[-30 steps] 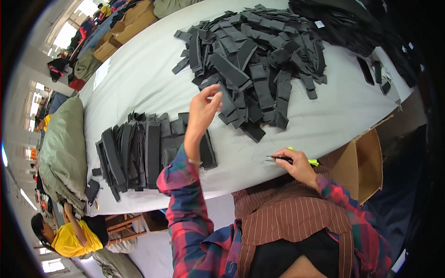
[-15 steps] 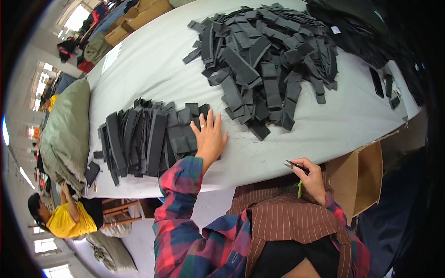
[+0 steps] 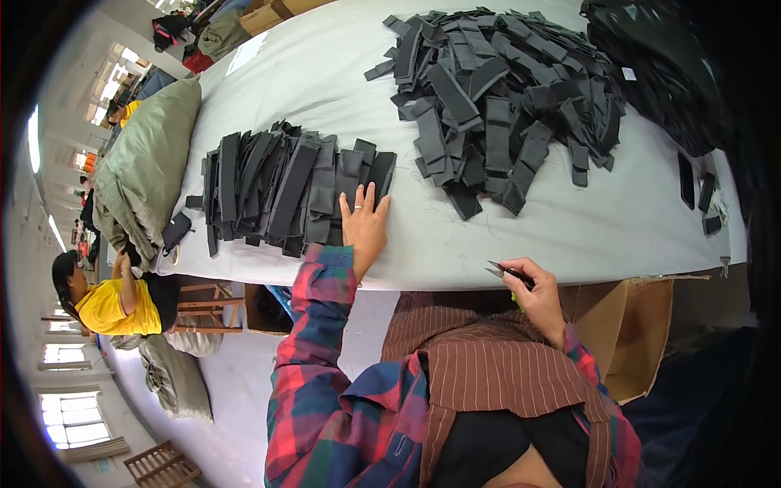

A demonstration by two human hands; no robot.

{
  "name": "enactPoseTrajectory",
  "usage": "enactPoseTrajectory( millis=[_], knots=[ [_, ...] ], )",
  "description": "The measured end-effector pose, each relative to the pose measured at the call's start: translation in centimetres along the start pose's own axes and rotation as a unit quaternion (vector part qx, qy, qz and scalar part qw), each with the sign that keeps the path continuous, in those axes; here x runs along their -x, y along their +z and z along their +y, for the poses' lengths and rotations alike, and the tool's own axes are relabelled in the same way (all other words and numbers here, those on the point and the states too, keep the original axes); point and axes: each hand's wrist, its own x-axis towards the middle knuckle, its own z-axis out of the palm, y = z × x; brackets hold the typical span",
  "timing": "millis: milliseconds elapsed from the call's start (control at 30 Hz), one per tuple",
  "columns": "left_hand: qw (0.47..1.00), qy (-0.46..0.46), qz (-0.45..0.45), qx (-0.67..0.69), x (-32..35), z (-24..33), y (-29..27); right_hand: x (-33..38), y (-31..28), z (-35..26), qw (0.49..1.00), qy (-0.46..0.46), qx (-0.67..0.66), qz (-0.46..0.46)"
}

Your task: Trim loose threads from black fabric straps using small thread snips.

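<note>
My left hand point(image 3: 365, 228) lies flat with its fingers apart, at the near right end of a row of dark grey fabric strips point(image 3: 281, 183). Its fingertips touch the last strips of that row. Thread snips point(image 3: 511, 273) with a dark handle are in my right hand point(image 3: 538, 299), their two pointed blades parted and aimed left over the front edge of the table. Beyond my hands, to the right, a large loose heap of similar dark grey strips point(image 3: 496, 106) is spread over the white table cover point(image 3: 325, 89).
Black sheet material point(image 3: 651, 73) lies at the far right, near a dark phone-like slab point(image 3: 686, 180). An open cardboard box point(image 3: 639, 342) stands below the table edge at right. A stuffed green sack point(image 3: 150, 159) leans at the left. A person in yellow point(image 3: 122, 305) sits beyond it.
The whole view has shifted. My left hand has moved toward the near end of the strips, its fingers closer together. The strips at the row's right end lie fanned. My right hand still holds the snips.
</note>
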Motion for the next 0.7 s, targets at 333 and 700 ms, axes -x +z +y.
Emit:
enactPoseTrajectory(
  millis=[333, 700],
  knots=[
    [0.977, -0.004, -0.115, 0.179, 3.0, 7.9, -0.1, 3.1, -3.6, 2.4, 0.997, -0.034, -0.011, 0.073],
    [0.990, -0.038, 0.043, 0.127, 1.2, 13.6, 2.6, 2.3, -4.3, 2.5, 0.997, -0.036, -0.058, 0.023]
  ],
)
